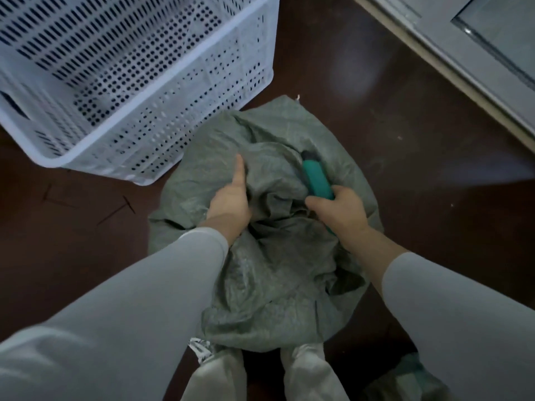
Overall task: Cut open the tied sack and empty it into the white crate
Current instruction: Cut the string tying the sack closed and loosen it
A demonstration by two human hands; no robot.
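A grey-green woven sack (269, 273) sits crumpled on the dark floor in front of my legs. My left hand (230, 202) grips a fold of the sack near its top, with the index finger stretched out straight. My right hand (337, 212) holds a teal-handled cutter (315, 178) whose dark tip points away from me into the sack's folds. The tie on the sack is hidden among the folds. The white perforated crate (162, 140) stands at the upper left, just beyond the sack, and looks empty.
A grey cabinet or door frame with a glass panel (474, 53) runs along the upper right. Dark brown floor (405, 146) lies between it and the sack. Something teal and crumpled (411, 371) lies at the bottom right by my leg.
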